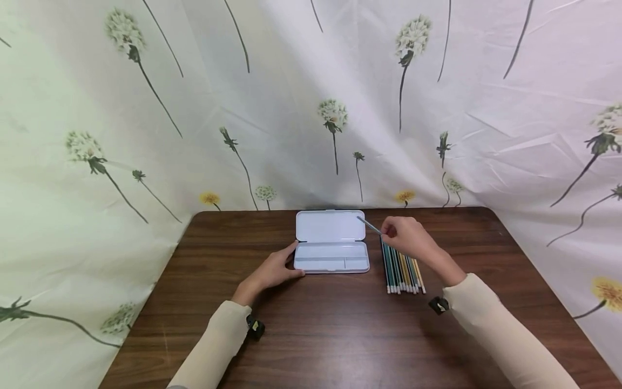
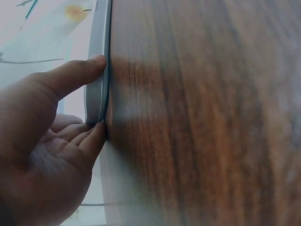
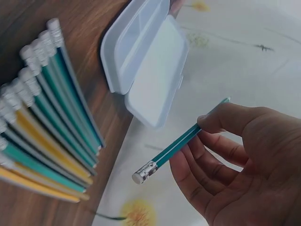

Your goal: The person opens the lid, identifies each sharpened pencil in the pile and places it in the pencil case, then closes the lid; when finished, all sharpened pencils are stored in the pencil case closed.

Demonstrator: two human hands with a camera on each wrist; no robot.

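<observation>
A white pencil case (image 1: 330, 227) lies unfolded on the table, its lid tipped back and its divided tray bare. My left hand (image 1: 272, 270) grips the tray's left end, thumb on the front edge and fingers around the side, as the left wrist view shows along the case's edge (image 2: 96, 103). Above the right side, my right hand (image 1: 410, 237) pinches a teal pencil (image 3: 176, 144) between thumb and fingers. The pencil's white eraser end with its silver band sticks out of the hand, and its other end points toward the lid in the head view.
A row of several teal, yellow and dark pencils (image 1: 400, 273) lies right of the case, eraser ends toward me. The brown wooden table (image 1: 335, 329) ends at the back against a white cloth (image 1: 291, 108) printed with dandelions.
</observation>
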